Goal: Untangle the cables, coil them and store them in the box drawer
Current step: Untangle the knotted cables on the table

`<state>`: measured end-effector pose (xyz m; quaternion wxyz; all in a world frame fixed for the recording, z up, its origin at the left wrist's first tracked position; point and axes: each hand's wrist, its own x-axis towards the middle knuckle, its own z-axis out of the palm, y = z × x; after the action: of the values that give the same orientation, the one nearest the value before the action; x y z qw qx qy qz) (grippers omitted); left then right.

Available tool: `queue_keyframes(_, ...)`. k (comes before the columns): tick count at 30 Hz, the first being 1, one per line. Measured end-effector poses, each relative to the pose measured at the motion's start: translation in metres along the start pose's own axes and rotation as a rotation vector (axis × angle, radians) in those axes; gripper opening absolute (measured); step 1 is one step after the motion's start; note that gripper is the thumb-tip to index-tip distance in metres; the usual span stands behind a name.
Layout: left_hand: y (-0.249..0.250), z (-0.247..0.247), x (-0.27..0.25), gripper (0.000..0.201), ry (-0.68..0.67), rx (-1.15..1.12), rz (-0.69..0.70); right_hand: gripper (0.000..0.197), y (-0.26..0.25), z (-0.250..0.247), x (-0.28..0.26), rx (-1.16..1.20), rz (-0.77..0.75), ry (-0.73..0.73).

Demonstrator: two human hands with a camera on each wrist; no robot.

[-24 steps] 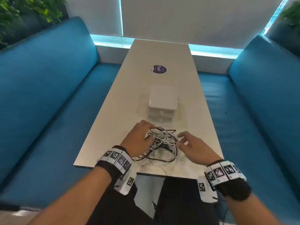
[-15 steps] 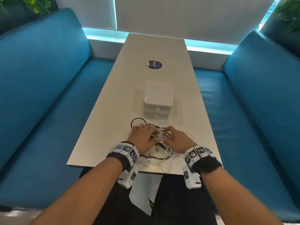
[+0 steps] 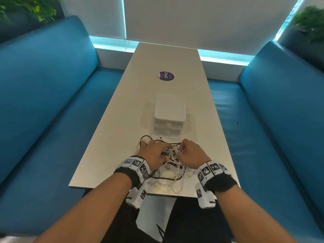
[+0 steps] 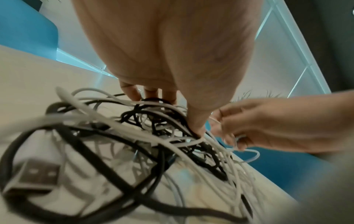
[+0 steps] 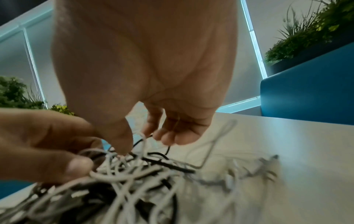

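both hands grip the tangle of black and white cables (image 3: 168, 160), left hand (image 3: 154, 153) and right hand (image 3: 192, 154) flanking its middle. the white drawer box (image 3: 169, 109) stands just beyond, straight ahead, equally near both.

Cable tangle (image 3: 166, 162) lies on the table (image 3: 114, 137) at the near edge, directly before me. My left hand (image 3: 154, 153) is on its left side, my right hand (image 3: 192, 154) on its right. Box drawer (image 3: 169, 114) sits just behind the tangle; sticker (image 3: 166, 76) farther back. Benches (image 3: 52, 106) flank both sides.
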<state>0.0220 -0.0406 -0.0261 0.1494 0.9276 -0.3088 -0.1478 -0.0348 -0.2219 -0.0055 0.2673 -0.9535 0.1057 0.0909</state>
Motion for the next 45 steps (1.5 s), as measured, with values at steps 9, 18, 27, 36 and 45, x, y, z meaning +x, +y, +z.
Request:
queue_keyframes(9, 0.01, 0.007, -0.005, 0.033, 0.113, 0.009, 0.057, 0.038, -0.027, -0.003, 0.019, 0.097, -0.176, 0.01)
queue_keyframes(18, 0.004, -0.002, 0.002, 0.026, 0.086, -0.169, 0.0, 0.032, -0.015, 0.007, 0.027, -0.068, -0.169, -0.094)
queue_keyframes(27, -0.006, 0.007, 0.007, 0.021, 0.092, -0.142, -0.061, 0.022, -0.019, 0.017, 0.029, -0.071, -0.128, -0.016)
queue_keyframes(36, -0.01, 0.014, 0.006, 0.058, 0.086, -0.271, -0.111, 0.026, -0.029, 0.018, 0.037, -0.151, -0.11, -0.062)
queue_keyframes(45, -0.014, 0.011, 0.011, 0.093, 0.059, -0.22, -0.135, 0.011, -0.029, 0.02, 0.037, -0.092, -0.143, 0.016)
